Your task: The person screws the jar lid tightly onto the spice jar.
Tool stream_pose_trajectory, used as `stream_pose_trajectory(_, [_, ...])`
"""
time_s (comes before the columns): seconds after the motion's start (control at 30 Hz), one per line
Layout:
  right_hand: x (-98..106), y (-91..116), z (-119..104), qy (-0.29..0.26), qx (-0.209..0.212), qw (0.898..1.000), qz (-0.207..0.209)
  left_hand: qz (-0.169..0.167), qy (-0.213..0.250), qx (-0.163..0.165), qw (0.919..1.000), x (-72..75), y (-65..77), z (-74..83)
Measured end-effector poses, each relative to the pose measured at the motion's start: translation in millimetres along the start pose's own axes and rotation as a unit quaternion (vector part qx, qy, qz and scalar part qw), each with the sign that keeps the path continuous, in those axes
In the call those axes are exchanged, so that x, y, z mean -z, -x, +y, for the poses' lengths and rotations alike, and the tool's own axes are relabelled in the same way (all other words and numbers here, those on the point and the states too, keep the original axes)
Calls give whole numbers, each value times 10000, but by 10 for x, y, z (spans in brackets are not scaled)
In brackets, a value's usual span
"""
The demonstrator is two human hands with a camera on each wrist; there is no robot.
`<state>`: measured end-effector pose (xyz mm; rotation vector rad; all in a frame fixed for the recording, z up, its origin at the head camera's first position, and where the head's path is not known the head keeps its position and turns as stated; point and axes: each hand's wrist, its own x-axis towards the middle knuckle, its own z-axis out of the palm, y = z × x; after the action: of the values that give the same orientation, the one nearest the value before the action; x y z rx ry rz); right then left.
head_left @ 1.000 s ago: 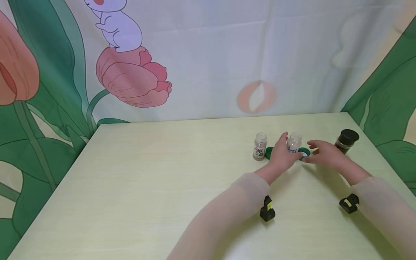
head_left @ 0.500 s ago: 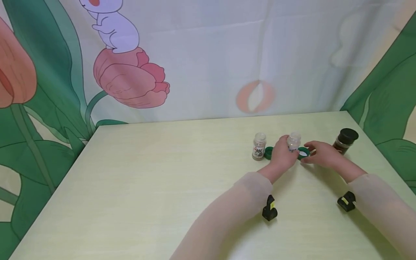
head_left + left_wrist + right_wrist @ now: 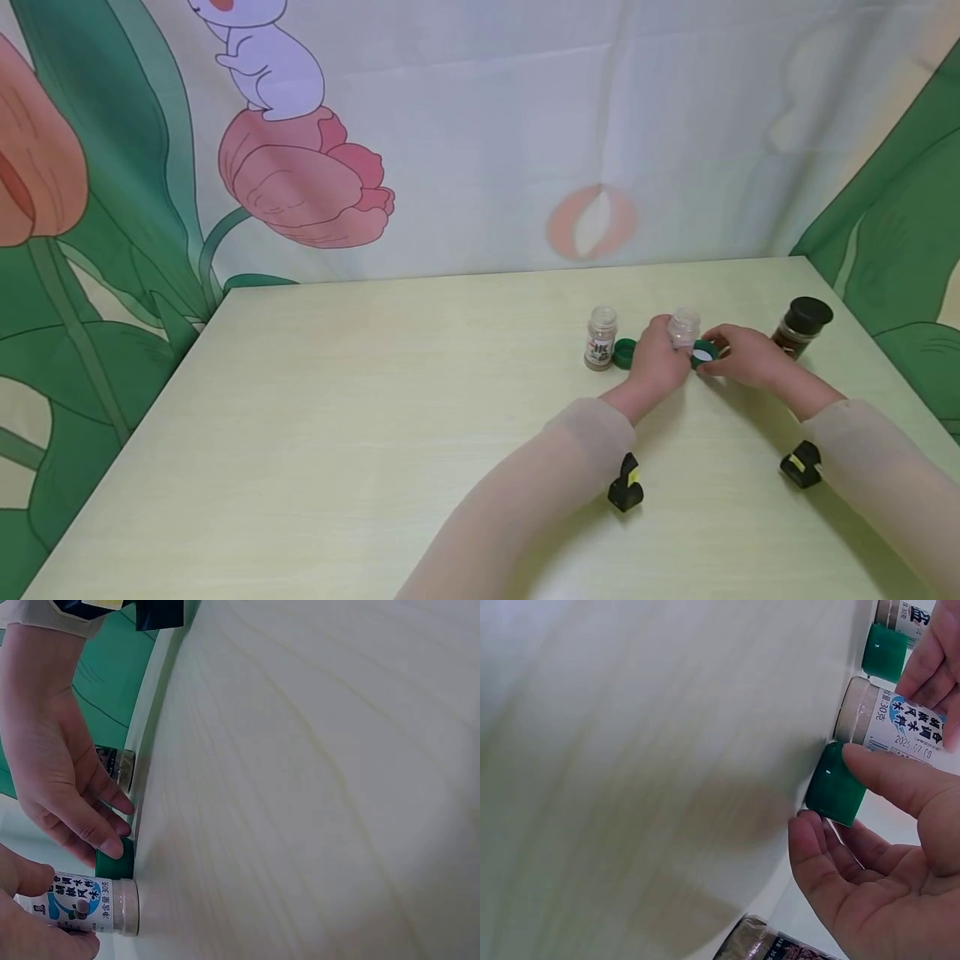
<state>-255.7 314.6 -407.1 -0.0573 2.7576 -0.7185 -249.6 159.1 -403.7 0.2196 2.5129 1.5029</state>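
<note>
My left hand (image 3: pixel 657 367) grips a clear seasoning bottle (image 3: pixel 684 327) without a lid; in the left wrist view thumb and fingers lie on opposite sides of its white label (image 3: pixel 82 904). The bottle stands upright on the table. Close against its right side lies a green cap (image 3: pixel 702 356), inner side up with a white disc showing. My right hand (image 3: pixel 746 357) has thumb and fingers around this cap; in the right wrist view the thumb lies on the green cap (image 3: pixel 836 784) and the fingertips are at its other side.
A second lidless seasoning bottle (image 3: pixel 600 337) stands to the left, with another green cap (image 3: pixel 624 353) beside it. Right of my right hand is a dark jar with a black lid (image 3: pixel 806 317), partly hidden by the wrist. A printed curtain (image 3: pixel 480 150) hangs behind the pale table (image 3: pixel 337 433).
My left fingers have come closer around the bottle and now grip it. My right thumb and fingers have closed in on the green cap.
</note>
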Motion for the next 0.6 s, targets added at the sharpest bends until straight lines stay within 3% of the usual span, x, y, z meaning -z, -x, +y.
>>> stream_pose_trajectory(0.27, [0,8,-7,56,-100,9999,-14,-7,-235,-101,9997,-42,45,-17])
stream_pose_trajectory(0.6, [10,23,19,185,24,9998,26,-312,-715,-331,9964,-15,186,-46])
